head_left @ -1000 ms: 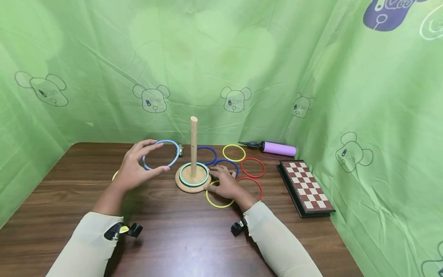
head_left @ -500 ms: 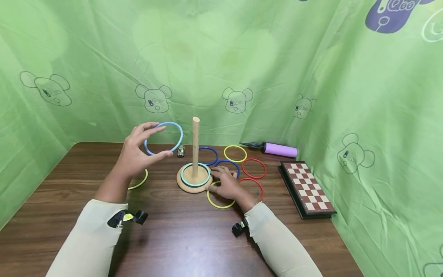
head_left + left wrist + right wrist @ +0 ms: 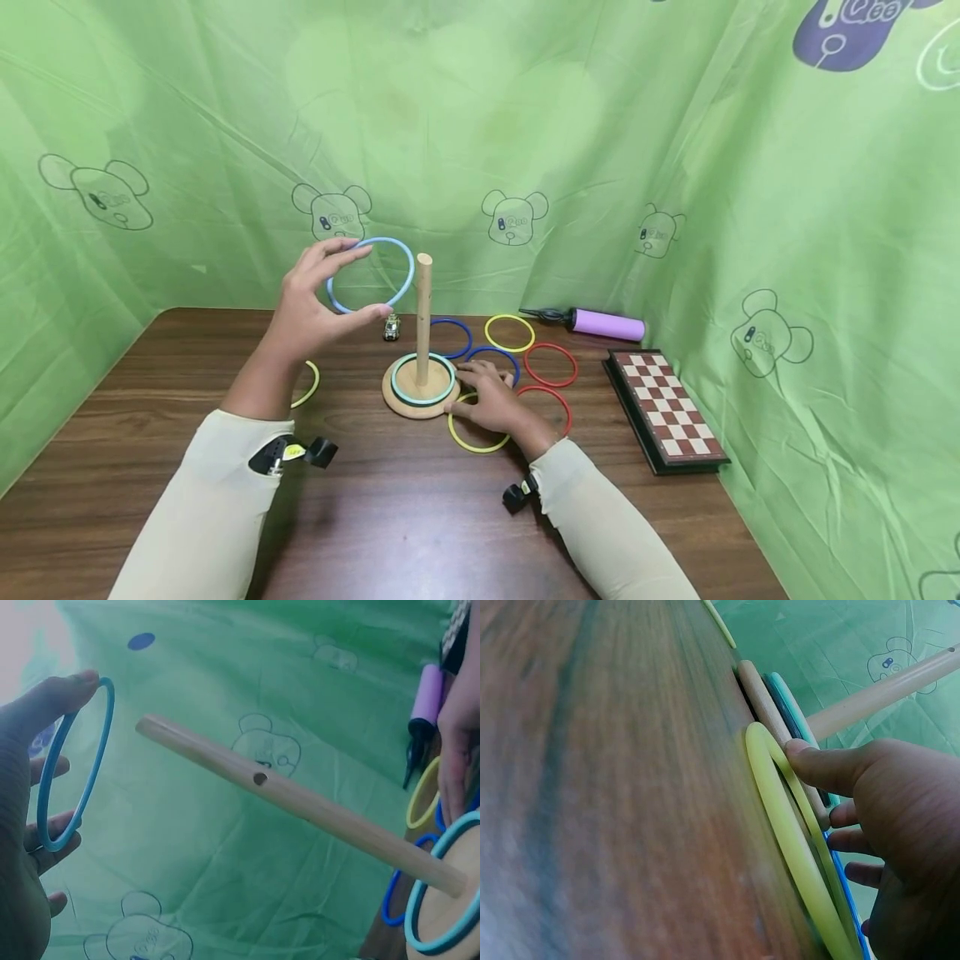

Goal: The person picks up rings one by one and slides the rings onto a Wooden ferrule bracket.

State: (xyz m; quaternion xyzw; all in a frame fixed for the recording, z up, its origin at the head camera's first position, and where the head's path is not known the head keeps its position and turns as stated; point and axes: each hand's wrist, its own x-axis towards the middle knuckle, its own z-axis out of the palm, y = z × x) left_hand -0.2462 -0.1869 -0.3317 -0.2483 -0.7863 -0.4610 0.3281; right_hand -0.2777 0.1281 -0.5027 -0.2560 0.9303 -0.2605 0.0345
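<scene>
My left hand (image 3: pixel 311 304) pinches a light blue ring (image 3: pixel 412 271) between thumb and fingers, holding it raised just left of the wooden peg's top. In the left wrist view, that ring (image 3: pixel 97 769) is apart from the peg (image 3: pixel 300 806). The upright peg (image 3: pixel 423 321) stands on a round wooden base (image 3: pixel 408 411). A turquoise ring (image 3: pixel 423 404) lies around the peg on the base, with a dark ring beneath it. My right hand (image 3: pixel 491 400) grips the base's right edge, thumb on the rim in the right wrist view, above a yellow ring (image 3: pixel 780 825).
Two blue rings (image 3: pixel 471 337), two red rings (image 3: pixel 576 367) and another yellow ring (image 3: pixel 533 335) lie right of the peg. A toy car (image 3: pixel 392 327), purple hand pump (image 3: pixel 607 324) and chessboard (image 3: pixel 667 406) sit further out. One yellow ring (image 3: pixel 317 387) is partly behind my left arm.
My left hand has lifted the light blue ring up and to the right, close to the peg's top. The right hand stays on the base.
</scene>
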